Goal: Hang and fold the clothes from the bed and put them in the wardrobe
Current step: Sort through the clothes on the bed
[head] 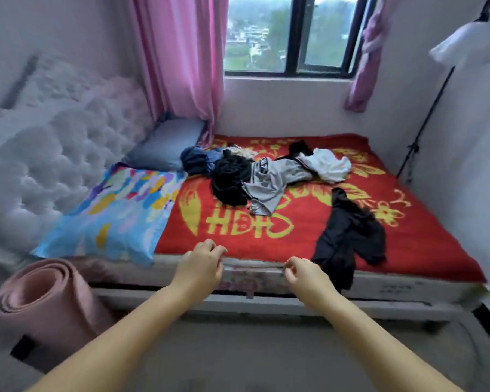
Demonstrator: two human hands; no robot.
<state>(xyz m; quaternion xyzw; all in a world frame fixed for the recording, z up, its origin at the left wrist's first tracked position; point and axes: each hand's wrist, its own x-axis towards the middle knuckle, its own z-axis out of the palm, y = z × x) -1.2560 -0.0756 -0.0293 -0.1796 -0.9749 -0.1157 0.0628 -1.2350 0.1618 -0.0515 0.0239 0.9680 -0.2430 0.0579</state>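
Clothes [255, 176]: one tangled heap near the middle of the bed [408, 244], toward the window side. Counted in it: a grey garment with dark trim [269, 182], a black piece [229, 179], something dark blue [195, 159], a white item [327, 165]; other pieces are buried and cannot be told apart. Black garment [348, 236]: lies apart from the heap, at the near edge, one end hanging over the mattress side, just beside my right hand [301, 271]. Red blanket with yellow pattern [238, 222]: covers the bed. Pillows: one multicoloured [111, 213], one grey-blue [164, 145], by the padded headboard [40, 159]. Pink rolled mat [40, 301]: on the floor, partly cut off. My left hand [201, 264] and right hand: stretched toward the near edge of the bed, fingers loosely curled, holding nothing. Wardrobe: out of view.
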